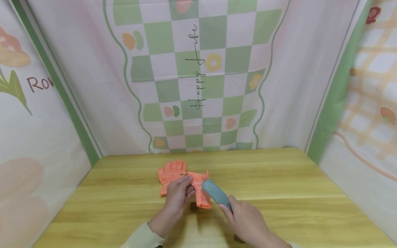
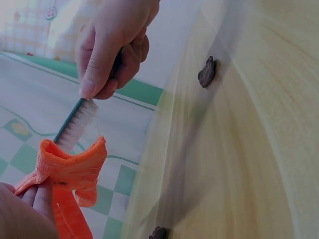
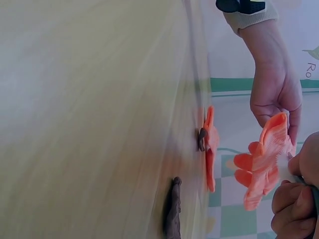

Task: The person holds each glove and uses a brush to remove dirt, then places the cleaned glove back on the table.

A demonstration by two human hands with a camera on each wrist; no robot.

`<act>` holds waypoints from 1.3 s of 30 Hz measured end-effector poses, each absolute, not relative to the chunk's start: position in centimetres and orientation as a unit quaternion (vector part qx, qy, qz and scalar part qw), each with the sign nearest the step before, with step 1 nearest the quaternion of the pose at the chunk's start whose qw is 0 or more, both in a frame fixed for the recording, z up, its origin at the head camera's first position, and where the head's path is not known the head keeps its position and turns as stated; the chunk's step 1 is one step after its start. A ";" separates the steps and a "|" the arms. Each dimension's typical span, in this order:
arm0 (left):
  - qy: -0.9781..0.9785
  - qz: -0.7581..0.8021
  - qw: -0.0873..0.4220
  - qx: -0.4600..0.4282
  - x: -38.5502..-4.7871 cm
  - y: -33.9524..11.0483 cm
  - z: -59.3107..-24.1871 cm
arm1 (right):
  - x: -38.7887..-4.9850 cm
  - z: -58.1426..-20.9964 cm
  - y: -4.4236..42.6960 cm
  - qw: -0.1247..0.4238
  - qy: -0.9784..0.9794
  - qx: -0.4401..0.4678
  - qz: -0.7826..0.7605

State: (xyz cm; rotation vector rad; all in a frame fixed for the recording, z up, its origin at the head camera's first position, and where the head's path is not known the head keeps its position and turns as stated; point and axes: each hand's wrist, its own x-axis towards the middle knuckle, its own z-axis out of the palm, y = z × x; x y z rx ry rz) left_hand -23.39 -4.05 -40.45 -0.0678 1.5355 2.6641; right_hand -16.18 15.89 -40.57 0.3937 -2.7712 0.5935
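Observation:
Held up off the table, an orange knitted glove is gripped by my left hand. Its cuff gapes in the left wrist view, with small dark marks on the knit. My right hand grips a brush with a teal back. White bristles face the glove and, in the right wrist view, appear to touch it. A second orange glove lies on the table, palm and fingers spread, to the left of the held one.
The wood-grain table carries dark brown lumps: one below the held glove, another nearer the right hand. Behind stands a green-and-white checked curtain, with printed fabric at both sides.

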 end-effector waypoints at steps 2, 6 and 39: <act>0.503 0.863 0.032 -0.024 -23.5 -4.0 -40.4 | -16.2 -40.7 16.0 0.143 -0.959 0.137 0.202; 0.507 0.861 0.036 -0.023 -23.5 -4.0 -40.6 | -16.2 -40.8 16.2 0.141 -0.960 0.137 0.198; 0.519 0.852 0.072 0.005 -22.7 -3.3 -40.6 | -16.6 -38.9 15.6 0.106 -0.945 0.110 0.288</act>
